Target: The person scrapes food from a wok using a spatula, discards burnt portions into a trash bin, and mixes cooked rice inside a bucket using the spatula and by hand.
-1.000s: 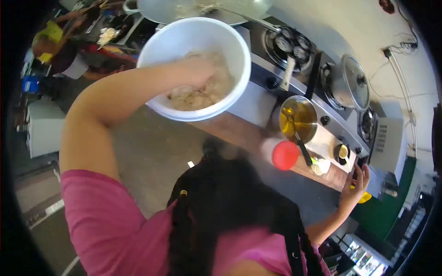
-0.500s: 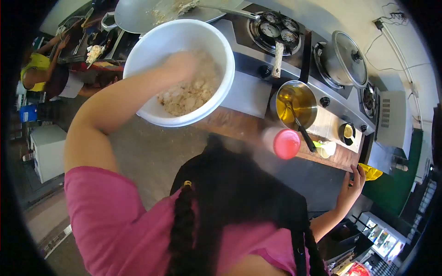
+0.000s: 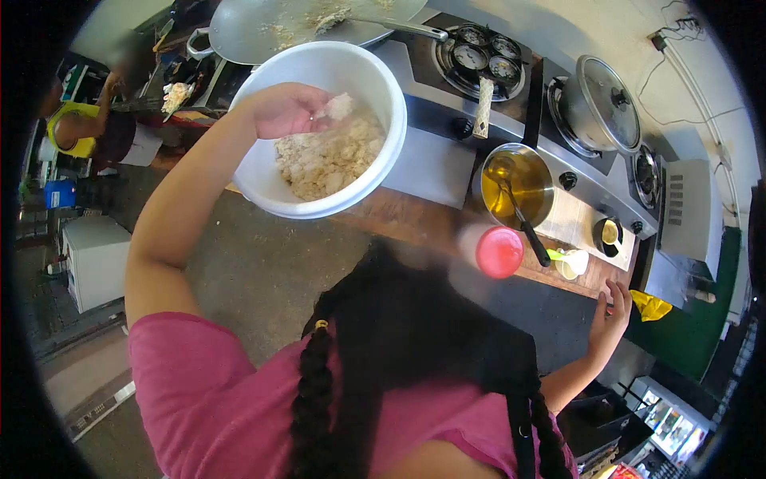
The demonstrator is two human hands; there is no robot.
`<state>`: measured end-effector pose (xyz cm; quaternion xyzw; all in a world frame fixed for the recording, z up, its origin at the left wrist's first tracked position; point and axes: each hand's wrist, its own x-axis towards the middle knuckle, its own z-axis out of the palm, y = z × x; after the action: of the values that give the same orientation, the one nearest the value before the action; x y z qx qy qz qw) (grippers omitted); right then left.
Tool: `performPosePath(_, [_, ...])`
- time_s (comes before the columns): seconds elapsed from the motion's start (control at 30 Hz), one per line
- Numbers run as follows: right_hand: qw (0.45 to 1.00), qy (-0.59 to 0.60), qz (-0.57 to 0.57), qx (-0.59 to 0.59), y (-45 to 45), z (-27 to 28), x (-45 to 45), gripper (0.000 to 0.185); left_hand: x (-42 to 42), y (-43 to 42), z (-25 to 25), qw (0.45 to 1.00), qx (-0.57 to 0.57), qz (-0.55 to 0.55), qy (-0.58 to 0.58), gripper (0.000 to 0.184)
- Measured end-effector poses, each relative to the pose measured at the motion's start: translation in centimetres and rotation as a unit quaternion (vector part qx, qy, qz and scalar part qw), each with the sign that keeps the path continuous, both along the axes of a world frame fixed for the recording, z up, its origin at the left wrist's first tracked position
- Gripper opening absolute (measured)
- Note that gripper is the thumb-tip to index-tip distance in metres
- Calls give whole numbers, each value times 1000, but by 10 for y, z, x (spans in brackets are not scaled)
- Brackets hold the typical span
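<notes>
A large white tub (image 3: 247, 164) holds a pale, crumbly food mixture (image 3: 331, 160). Over the tub's left side my left hand (image 3: 289, 112) grips a clump of the crumbly mixture (image 3: 341, 106), lifted above the rest. My right hand (image 3: 611, 310) is out at the right, by the end of the wooden counter, fingers apart with nothing visible in them. Close to it are a yellow cloth (image 3: 652, 306) and a white cup with a green handle (image 3: 571, 263). A metal pot of yellow oil (image 3: 499, 203) with a black-handled ladle (image 3: 523, 219) stands between my hands.
Behind the tub is a wide metal pan (image 3: 279, 32) with food residue and a spatula. A four-cup pan (image 3: 487, 60) sits on a burner, beside a lidded pot (image 3: 602, 104). A red-lidded container (image 3: 499, 252) stands at the counter edge. Another person (image 3: 84, 132) is at the far left.
My left hand has risen from inside the mixture and now holds up a clump. My right hand stays near the counter's end. The view has shifted slightly.
</notes>
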<state>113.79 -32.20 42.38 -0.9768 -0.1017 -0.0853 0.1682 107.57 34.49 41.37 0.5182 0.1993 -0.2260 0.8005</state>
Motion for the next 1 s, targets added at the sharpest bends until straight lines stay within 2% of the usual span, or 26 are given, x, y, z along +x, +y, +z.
performPosePath(0.03, [1000, -1, 4, 2, 2, 0, 3, 27, -4, -1, 4, 999, -40, 0, 0, 33])
performPosePath(0.07, [1000, 0, 9, 2, 4, 0, 6, 26, -8, -3, 5, 999, -37, 4, -2, 33])
performPosePath(0.13, [1000, 0, 16, 5, 9, 2, 10, 26, -16, -5, 3, 1000, 6, -7, -12, 47])
performPosePath(0.23, [1000, 13, 13, 14, 11, 5, 17, 25, -26, -12, 6, 997, 64, 39, -13, 50])
performPosePath(0.33, [999, 7, 48, 4, 12, 8, 23, 25, -34, -27, 31, 995, 63, 72, -20, 51])
performPosePath(0.43, [997, 35, 39, 52, 19, 15, 24, 25, -45, -67, 90, 993, 48, 64, -85, 51])
performPosePath(0.5, [997, 2, 75, 9, 17, 12, 29, 25, -60, -106, 145, 987, 65, 35, -144, 45])
performPosePath(0.53, [996, -10, 85, 14, 21, 12, 30, 24, -70, -134, 183, 974, 154, 17, -166, 38])
performPosePath(0.57, [995, -22, 93, 23, 26, 15, 31, 24, -84, -148, 213, 979, 141, -23, -145, 30])
performPosePath(0.6, [993, -12, 115, 27, 30, 18, 32, 24, -104, -172, 241, 978, 142, -5, -150, 23])
performPosePath(0.63, [990, -4, 138, 33, 37, 21, 35, 23, -120, -175, 249, 976, 37, -63, -205, 20])
performPosePath(0.67, [991, -1, 133, 35, 43, 22, 37, 22, -120, -174, 247, 890, 77, -188, -407, 23])
performPosePath(0.7, [991, 3, 129, 36, 48, 22, 39, 21, -127, -181, 254, 873, 17, -238, -425, 28])
performPosePath(0.77, [989, 1, 138, 52, 66, 29, 40, 20, -149, -206, 269, 858, 67, -149, -487, 30])
performPosePath(0.8, [986, -21, 157, 52, 71, 27, 43, 20, -154, -209, 266, 860, 71, -139, -486, 30])
performPosePath(0.87, [983, -35, 177, 42, 76, 28, 44, 19, -162, -213, 255, 858, -22, -66, -508, 27])
performPosePath(0.9, [981, -43, 184, 43, 82, 33, 43, 19, -164, -206, 256, 859, -28, -60, -508, 27])
performPosePath(0.97, [980, -51, 190, 40, 84, 38, 41, 19, -167, -181, 263, 882, 13, -216, -417, 29])
performPosePath(1.0, [981, -42, 185, 44, 83, 39, 40, 19, -172, -183, 254, 894, 13, -151, -421, 24])
